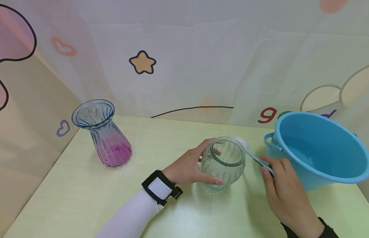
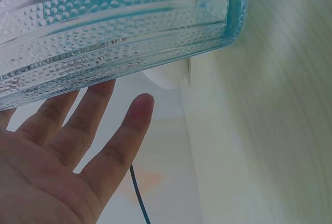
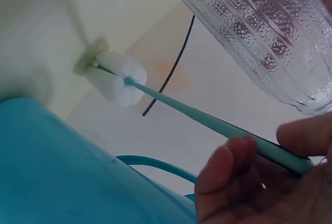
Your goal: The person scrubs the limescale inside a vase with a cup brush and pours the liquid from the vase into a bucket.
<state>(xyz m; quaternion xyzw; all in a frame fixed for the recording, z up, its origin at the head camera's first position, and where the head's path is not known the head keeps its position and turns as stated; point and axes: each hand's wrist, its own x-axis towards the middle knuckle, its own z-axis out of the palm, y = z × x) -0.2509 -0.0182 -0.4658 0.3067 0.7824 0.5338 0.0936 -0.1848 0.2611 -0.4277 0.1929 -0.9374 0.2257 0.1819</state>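
Note:
A ribbed clear glass jar [image 1: 224, 173] is gripped by my left hand [image 1: 188, 167], its thumb across the front and the fingers behind. Its mouth faces up and slightly toward me. The left wrist view shows the dimpled glass wall [image 2: 129, 32] above the fingers [image 2: 116, 151]. My right hand [image 1: 288, 195] pinches the pale blue-green handle of a sponge cup brush [image 3: 207, 125]. Its white sponge head [image 3: 122, 81] is outside the jar, beyond the rim's right side in the head view, where the jar partly hides it.
A blue bucket [image 1: 294, 165] with a side handle stands at the right, close to my right hand. At the back left stands a glass vase [image 1: 114, 145], blue above and pink below. A printed cloth [image 1: 184, 66] hangs behind the pale wooden table [image 1: 83, 198].

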